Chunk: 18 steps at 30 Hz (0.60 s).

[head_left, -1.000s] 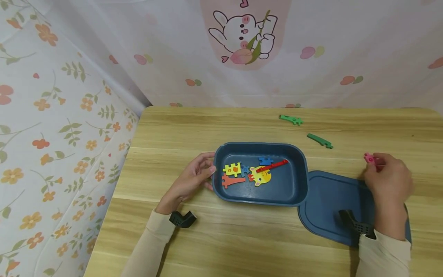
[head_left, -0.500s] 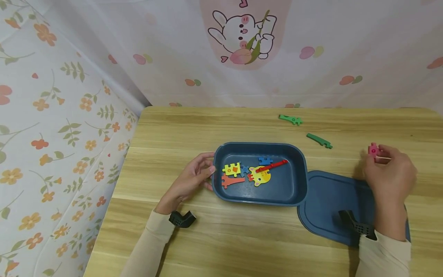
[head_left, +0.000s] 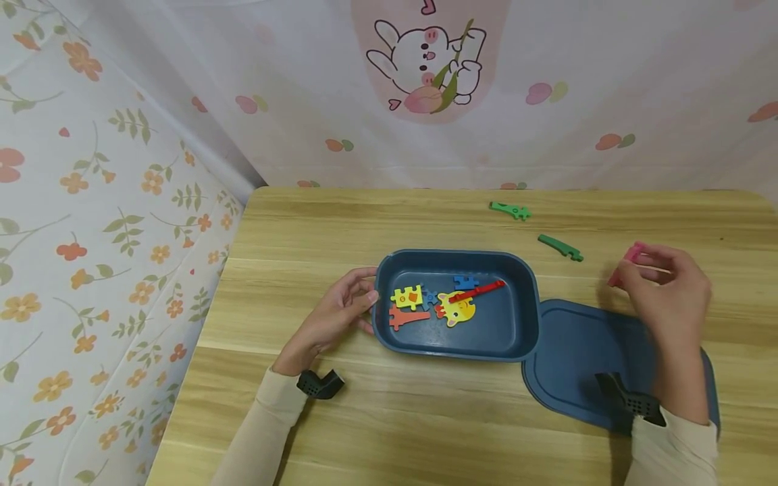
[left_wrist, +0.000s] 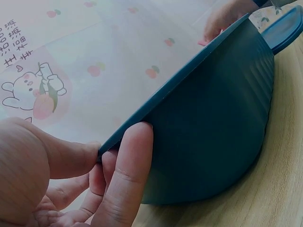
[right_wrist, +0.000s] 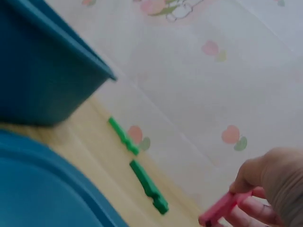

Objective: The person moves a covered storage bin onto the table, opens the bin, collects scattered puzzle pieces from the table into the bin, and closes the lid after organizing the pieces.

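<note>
My left hand (head_left: 343, 307) pinches the left rim of a dark blue plastic box (head_left: 529, 317), thumb on top and fingers under the edge, as the left wrist view shows. Inside the box lie a yellow giraffe-head puzzle piece (head_left: 460, 312), a yellow square piece (head_left: 406, 298), an orange piece (head_left: 410, 316), blue pieces (head_left: 466, 282) and a long red piece (head_left: 486, 290). Over the far edge of the blue lid, my right hand (head_left: 671, 290) holds a pink puzzle piece (right_wrist: 225, 208) between thumb and fingers, turned edge-on. Part of that piece is hidden behind the thumb.
The blue lid (head_left: 577, 364) lies on the wooden table (head_left: 425, 418) right of the box, partly under my right forearm. Two green puzzle pieces, a lighter one (head_left: 510, 210) and a darker one (head_left: 560, 247), lie behind the box. A printed curtain (head_left: 292, 81) hangs at the table's back edge.
My right hand first shifted slightly right, then moved left and turned the pink puzzle piece from face-up to edge-on. The left hand and the box stay where they were.
</note>
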Motion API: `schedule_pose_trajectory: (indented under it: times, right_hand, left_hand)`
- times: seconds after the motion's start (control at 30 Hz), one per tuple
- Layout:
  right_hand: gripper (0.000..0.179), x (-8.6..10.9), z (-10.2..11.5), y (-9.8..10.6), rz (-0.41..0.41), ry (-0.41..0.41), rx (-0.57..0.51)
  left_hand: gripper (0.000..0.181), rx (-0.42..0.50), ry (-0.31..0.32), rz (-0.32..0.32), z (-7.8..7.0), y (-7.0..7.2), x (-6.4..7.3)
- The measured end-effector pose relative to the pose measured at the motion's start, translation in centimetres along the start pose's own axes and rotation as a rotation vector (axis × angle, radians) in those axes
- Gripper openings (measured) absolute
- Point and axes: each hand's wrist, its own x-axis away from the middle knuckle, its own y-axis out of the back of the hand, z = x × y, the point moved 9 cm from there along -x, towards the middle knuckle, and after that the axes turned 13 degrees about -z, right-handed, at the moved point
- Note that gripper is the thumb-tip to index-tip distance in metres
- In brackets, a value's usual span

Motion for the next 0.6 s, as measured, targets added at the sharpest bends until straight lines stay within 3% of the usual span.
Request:
schedule_pose_trajectory:
  times: [0.13, 0.23, 0.4, 0.6]
  right_hand:
    - [0.037, 0.7, 0.5, -1.4, 0.112, -0.138, -0.346]
    - [0.036, 1.4, 1.4, -2.4, 0.218, -0.184, -0.557]
    - [0.035, 2.5, 3.3, -3.4, 0.342, -0.131, -0.677]
    - [0.035, 3.9, 5.1, -4.2, 0.445, -0.063, -0.734]
  left_hand:
    - [0.051, 0.001, -0.002, 0.002, -0.1, -0.1, 0.0]
    - [0.051, -0.002, -0.005, 0.0, -0.1, -0.1, 0.0]
    - [0.052, -0.006, -0.003, -0.005, -0.1, 0.0, 0.0]
    - [0.051, -0.007, -0.001, 0.0, 0.0, -0.1, 0.0]
